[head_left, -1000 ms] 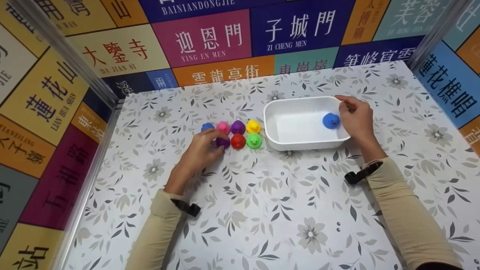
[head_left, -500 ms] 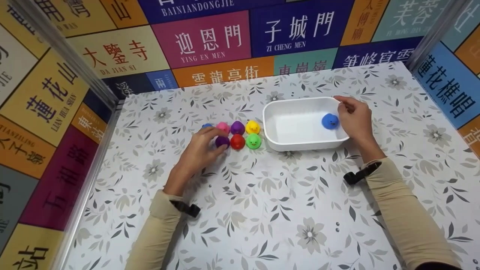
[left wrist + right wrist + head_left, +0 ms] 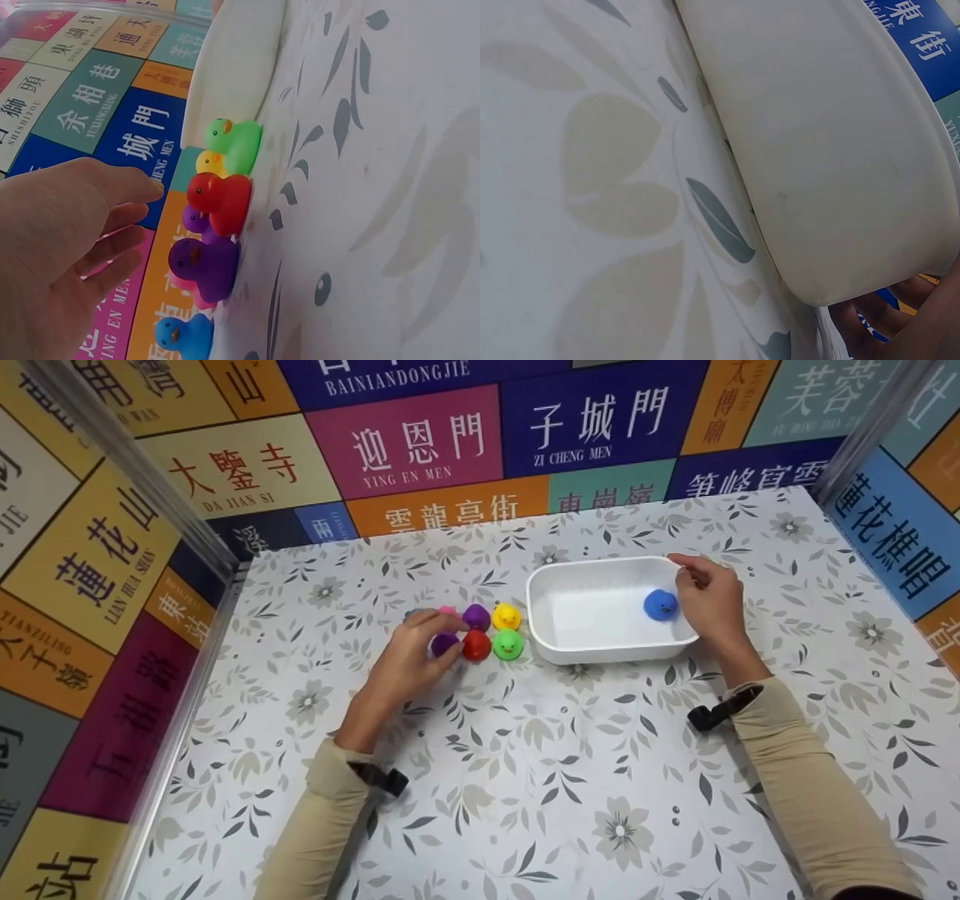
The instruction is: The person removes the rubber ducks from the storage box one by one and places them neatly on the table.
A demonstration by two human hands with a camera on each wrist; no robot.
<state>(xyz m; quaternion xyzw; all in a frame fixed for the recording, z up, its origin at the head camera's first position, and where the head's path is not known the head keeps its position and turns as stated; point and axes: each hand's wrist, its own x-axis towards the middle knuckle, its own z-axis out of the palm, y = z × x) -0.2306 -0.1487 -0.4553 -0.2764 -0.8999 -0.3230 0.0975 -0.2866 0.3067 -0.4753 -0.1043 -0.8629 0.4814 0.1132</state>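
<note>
In the head view my left hand (image 3: 405,660) hovers, palm down with fingers apart, over the left end of two short rows of rubber ducks. The front row has a purple duck (image 3: 445,644), a red duck (image 3: 476,646) and a green duck (image 3: 508,645). Behind them are a blue duck (image 3: 184,336), mostly hidden by the fingers from above, a pink duck, another purple duck (image 3: 476,616) and a yellow duck (image 3: 506,617). A gap shows between hand and ducks in the left wrist view. My right hand (image 3: 716,596) grips the right end of a white plastic tub (image 3: 600,655).
Inside the tub, near its right end, sits one blue duck (image 3: 661,604). The tub's left end stands close to the ducks. A floral-patterned tabletop (image 3: 525,780) lies under everything, with sign-printed walls (image 3: 420,442) at the back and sides.
My left hand has shifted slightly to the right above the ducks, covering more of the pink one. The right hand stays at the tub, and the ducks keep their places.
</note>
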